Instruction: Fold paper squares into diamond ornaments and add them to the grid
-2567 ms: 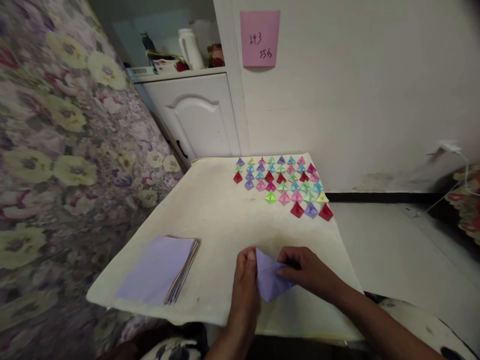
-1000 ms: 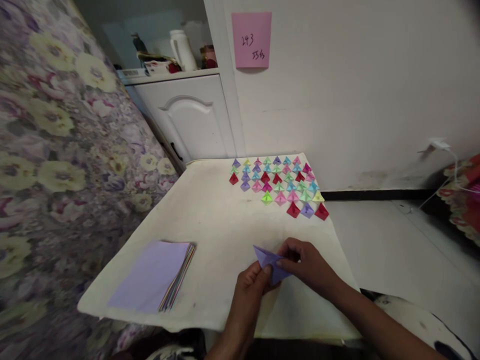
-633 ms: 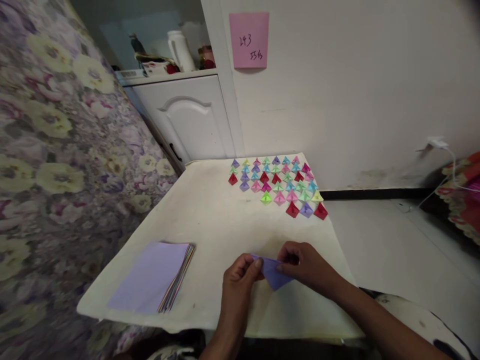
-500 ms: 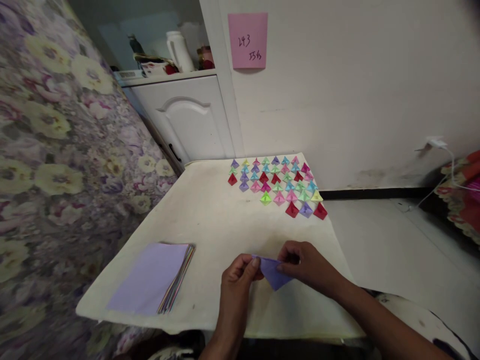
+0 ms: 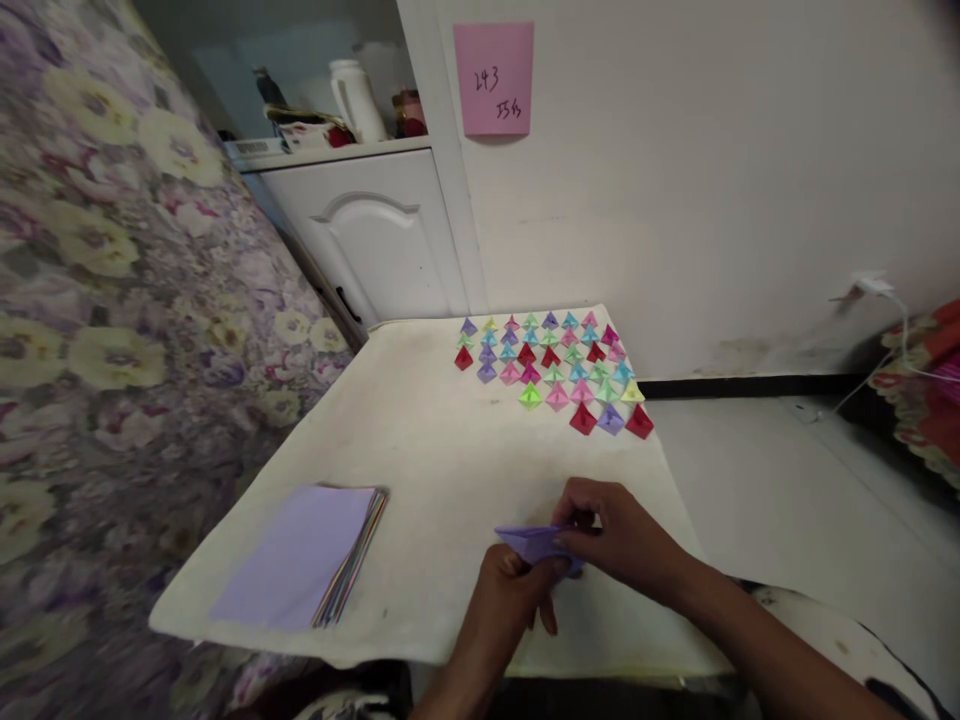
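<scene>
A folded piece of purple paper (image 5: 527,541) is held between both hands above the near part of the table. My left hand (image 5: 519,590) pinches it from below, thumb on the paper's lower part. The fingers of my right hand (image 5: 592,520) grip its right corner from above. Part of the paper is hidden behind the fingers. To the left lies a stack of square paper (image 5: 296,555), purple on top, with several colours showing at its side edge. Farther back stand rows of small folded paper pieces (image 5: 551,356) in many colours.
The cream-covered table (image 5: 420,430) reaches back to the white wall (image 5: 675,200), where a pink note (image 5: 493,80) hangs. A floral curtain (image 5: 150,350) borders the left side. A white cabinet (image 5: 375,240) stands behind; a cable (image 5: 905,330) runs at the far right.
My left hand has moved right and down from the paper's left corner to its lower part. The paper's left corner is now free; my right hand stays at the right corner.
</scene>
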### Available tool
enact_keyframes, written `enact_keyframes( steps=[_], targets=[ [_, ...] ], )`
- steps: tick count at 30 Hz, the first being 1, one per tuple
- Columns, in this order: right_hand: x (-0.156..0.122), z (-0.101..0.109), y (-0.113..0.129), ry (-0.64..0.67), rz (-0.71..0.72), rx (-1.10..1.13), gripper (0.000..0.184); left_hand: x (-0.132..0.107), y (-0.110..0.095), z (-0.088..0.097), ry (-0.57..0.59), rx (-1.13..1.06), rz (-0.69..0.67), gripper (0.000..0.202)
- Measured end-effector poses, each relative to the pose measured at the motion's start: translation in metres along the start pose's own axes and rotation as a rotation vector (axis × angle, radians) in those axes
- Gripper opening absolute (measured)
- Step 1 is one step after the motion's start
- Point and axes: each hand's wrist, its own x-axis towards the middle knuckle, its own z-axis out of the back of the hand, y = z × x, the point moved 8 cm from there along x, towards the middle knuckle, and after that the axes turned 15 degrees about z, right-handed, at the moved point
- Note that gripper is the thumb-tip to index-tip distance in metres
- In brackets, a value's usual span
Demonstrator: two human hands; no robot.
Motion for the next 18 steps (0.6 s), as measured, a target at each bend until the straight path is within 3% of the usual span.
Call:
enact_keyframes(
  steps=[5,9,18],
  targets=[
    [0.001,0.013,0.018,-0.137,0.2,-0.129,0.033,-0.001,-0.006,0.007,-0.083,-0.136,-0.017,0.021],
    [-0.001,0.016,0.03,-0.203,0.344,-0.142,0.033,-0.001,-0.007,0.013,-0.115,-0.25,-0.029,0.022],
    [-0.004,0.015,0.027,-0.229,0.301,-0.14,0.019,0.002,-0.003,0.017,-0.065,-0.392,-0.024,0.025]
  ],
)
